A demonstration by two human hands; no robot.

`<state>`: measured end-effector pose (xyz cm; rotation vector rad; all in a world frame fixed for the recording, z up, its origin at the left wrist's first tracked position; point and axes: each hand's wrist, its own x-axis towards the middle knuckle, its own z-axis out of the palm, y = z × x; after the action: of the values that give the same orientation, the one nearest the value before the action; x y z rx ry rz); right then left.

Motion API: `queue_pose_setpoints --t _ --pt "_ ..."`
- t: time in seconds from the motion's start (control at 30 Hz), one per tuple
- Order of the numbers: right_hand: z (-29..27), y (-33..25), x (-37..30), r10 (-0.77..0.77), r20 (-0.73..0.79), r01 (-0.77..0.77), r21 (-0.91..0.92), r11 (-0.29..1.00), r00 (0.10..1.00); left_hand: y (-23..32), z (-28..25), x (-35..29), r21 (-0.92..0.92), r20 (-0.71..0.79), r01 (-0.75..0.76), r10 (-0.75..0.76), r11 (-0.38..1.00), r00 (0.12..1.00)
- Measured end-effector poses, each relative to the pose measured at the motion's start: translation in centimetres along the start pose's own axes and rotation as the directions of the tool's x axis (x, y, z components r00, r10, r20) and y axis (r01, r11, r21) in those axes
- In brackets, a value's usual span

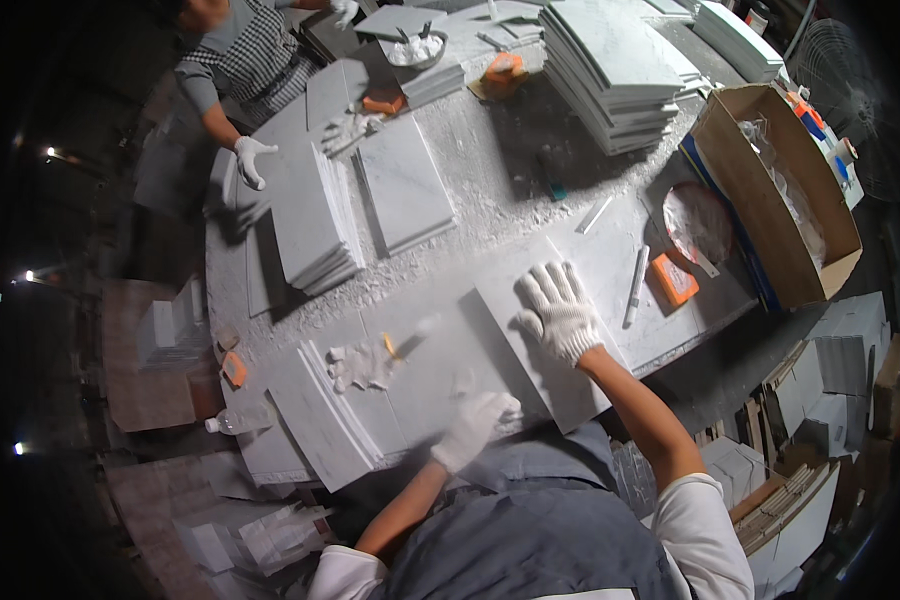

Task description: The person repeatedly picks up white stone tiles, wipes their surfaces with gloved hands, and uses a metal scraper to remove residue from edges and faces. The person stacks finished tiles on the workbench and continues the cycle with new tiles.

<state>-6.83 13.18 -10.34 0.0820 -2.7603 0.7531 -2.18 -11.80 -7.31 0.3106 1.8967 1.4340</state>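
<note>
Right hand [560, 312] flat (fingers spread) on tile [545, 345]

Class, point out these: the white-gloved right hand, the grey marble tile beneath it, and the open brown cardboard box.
white-gloved right hand [560, 315], head view, back of glove.
grey marble tile [560, 385], head view, bare near part.
open brown cardboard box [745, 195], head view, inner wall.

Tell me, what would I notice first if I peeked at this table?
Probably the right hand in a white knitted glove, spread flat on a pale stone tile near the table's front edge. Then the tall stack of tiles at the far end, and the open cardboard box to the right.
</note>
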Motion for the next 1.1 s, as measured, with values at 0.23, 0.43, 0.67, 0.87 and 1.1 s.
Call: queue_pose_setpoints --t 0.23,0.43,0.67,0.87,1.1 --pt "-5.6 -3.3 -17.2 0.061 0.293 -0.043 -0.068 0.997 0.954 -1.5 0.2 -0.3 0.055 0.095 0.059 -0.064 0.997 0.993" --pt "-6.5 -1.8 -27.3 0.773 0.086 -0.772 -0.045 0.634 0.629 -1.0 1.7 0.3 -0.139 0.132 0.303 -0.286 0.943 0.949" --pt "-2.6 -0.3 -26.8 0.907 0.202 -0.702 0.700 0.130 0.369 -1.6 2.8 2.2 -0.200 0.146 0.494 -0.472 0.847 0.869" --pt "-2.7 0.4 -23.8 0.856 0.245 -0.606 0.789 0.098 0.456 -1.6 4.1 2.3 -0.271 0.151 0.548 -0.527 0.792 0.836" --pt "-3.4 1.0 -23.0 0.825 0.186 -0.662 0.698 0.271 0.534 -1.8 5.0 2.3 -0.271 0.183 0.588 -0.559 0.762 0.809"
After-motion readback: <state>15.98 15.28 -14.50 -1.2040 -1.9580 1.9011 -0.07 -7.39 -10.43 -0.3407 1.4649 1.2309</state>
